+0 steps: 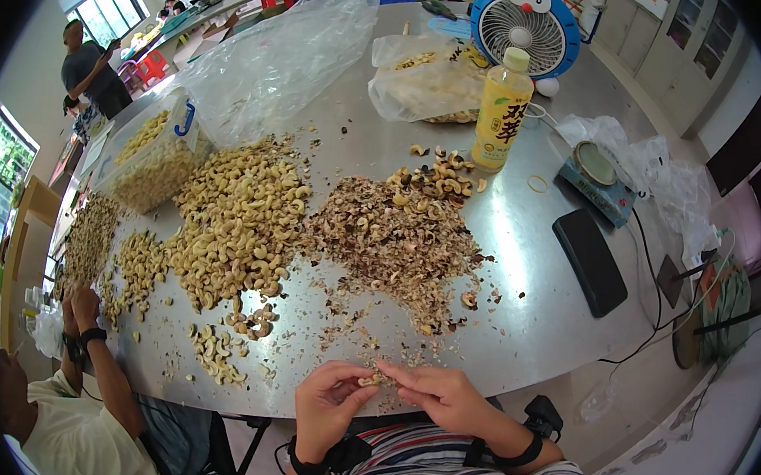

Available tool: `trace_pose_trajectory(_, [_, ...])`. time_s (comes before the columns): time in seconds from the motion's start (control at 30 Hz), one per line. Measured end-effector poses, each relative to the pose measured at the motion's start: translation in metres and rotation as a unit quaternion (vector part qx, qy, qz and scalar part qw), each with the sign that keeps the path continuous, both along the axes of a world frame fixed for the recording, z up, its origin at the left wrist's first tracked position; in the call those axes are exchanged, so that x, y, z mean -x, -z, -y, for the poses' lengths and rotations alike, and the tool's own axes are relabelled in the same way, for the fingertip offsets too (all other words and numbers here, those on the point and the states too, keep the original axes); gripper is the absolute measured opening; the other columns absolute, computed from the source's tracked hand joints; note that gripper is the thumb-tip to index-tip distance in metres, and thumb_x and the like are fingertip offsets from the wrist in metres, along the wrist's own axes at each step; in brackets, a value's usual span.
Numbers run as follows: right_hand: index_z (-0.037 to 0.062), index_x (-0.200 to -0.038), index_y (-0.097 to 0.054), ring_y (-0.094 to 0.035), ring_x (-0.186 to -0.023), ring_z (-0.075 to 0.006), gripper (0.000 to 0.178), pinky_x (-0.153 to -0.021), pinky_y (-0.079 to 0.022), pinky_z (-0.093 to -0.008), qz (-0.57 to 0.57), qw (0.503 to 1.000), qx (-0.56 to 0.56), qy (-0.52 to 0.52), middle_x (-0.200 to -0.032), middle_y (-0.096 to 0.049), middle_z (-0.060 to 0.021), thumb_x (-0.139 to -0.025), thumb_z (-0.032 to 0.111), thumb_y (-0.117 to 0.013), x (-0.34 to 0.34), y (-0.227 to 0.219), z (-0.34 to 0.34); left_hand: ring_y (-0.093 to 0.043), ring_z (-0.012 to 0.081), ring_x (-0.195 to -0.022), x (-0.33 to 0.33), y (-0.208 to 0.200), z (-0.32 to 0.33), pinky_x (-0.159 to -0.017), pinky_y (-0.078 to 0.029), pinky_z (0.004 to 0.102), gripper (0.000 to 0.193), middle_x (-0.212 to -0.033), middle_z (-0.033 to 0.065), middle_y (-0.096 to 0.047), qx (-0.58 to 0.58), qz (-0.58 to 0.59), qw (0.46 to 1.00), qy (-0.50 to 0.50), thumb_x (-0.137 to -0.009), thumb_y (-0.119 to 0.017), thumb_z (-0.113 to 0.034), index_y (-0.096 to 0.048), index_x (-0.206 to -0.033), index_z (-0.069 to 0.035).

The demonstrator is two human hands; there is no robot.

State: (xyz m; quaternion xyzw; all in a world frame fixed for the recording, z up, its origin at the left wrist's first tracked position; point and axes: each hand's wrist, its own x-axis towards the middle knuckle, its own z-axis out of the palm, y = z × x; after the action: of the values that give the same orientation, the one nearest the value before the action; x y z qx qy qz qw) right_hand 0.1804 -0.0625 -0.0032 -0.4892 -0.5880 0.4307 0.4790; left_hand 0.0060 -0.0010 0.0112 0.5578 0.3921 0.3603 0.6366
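Observation:
Close to the table's near edge, my left hand pinches a small pale cashew nut between thumb and fingers. My right hand meets it from the other side, its fingers pressed together with their tips on the nut. Beyond my hands lies a wide heap of brown skins and broken shell bits. To its left spreads a large pile of pale cashews, with a small group of cashews nearer me. Darker cashews sit at the far side of the skin heap.
A co-worker's hands are at the left edge. Around the metal table stand a tub of cashews, plastic bags, a yellow-labelled bottle, a blue fan, a black phone and a tin. Cables hang off the right side.

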Motion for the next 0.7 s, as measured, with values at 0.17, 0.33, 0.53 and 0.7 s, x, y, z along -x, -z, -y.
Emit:
trace_pose_trajectory(0.17, [0.013,-0.124,-0.051,-0.053,-0.063,-0.0207,0.045,-0.06,-0.043,-0.0263,0.046,0.999,0.007,-0.027,-0.072,-0.056,-0.0105,-0.081,0.0,-0.056,-0.001,-0.003,-0.001,-0.058,0.0148,-0.085,0.001,0.0,-0.001,-0.075,-0.051,0.0237,0.021,-0.095,0.0086,-0.055,-0.02,-0.023,1.0,-0.002,-0.072,-0.064,0.011,-0.061,-0.093,0.005])
trace_pose_trajectory(0.33, [0.014,-0.124,-0.051,-0.05,-0.06,-0.0214,0.042,-0.06,-0.043,-0.0273,0.042,0.998,0.011,-0.036,-0.069,-0.053,-0.0111,-0.083,0.004,-0.055,-0.001,-0.005,0.0,-0.059,0.0159,-0.086,0.003,0.004,0.0,-0.077,-0.05,0.0248,0.023,-0.095,0.0107,-0.059,0.013,0.02,0.999,-0.036,-0.074,-0.062,0.01,-0.058,-0.097,0.006])
trace_pose_trajectory(0.53, [0.0135,-0.124,-0.051,-0.05,-0.06,-0.0165,0.042,-0.059,-0.042,-0.0246,0.039,0.998,0.024,-0.049,-0.069,-0.054,-0.0079,-0.084,0.003,-0.055,-0.002,-0.006,0.0,-0.06,0.0163,-0.087,0.007,0.013,-0.003,-0.077,-0.049,0.0246,0.025,-0.093,0.0119,-0.061,0.075,0.068,0.994,-0.04,-0.074,-0.062,0.011,-0.057,-0.098,0.007])
trace_pose_trajectory(0.7, [0.0119,-0.125,-0.05,-0.05,-0.06,-0.0124,0.041,-0.058,-0.042,-0.0236,-0.003,0.998,0.048,-0.028,-0.069,-0.054,-0.0055,-0.085,0.003,-0.053,0.0,-0.007,0.001,-0.059,0.0158,-0.088,0.007,0.017,-0.003,-0.078,-0.048,0.0241,0.028,-0.096,0.0112,-0.06,0.104,0.109,0.988,-0.031,-0.075,-0.063,0.009,-0.055,-0.102,0.006])
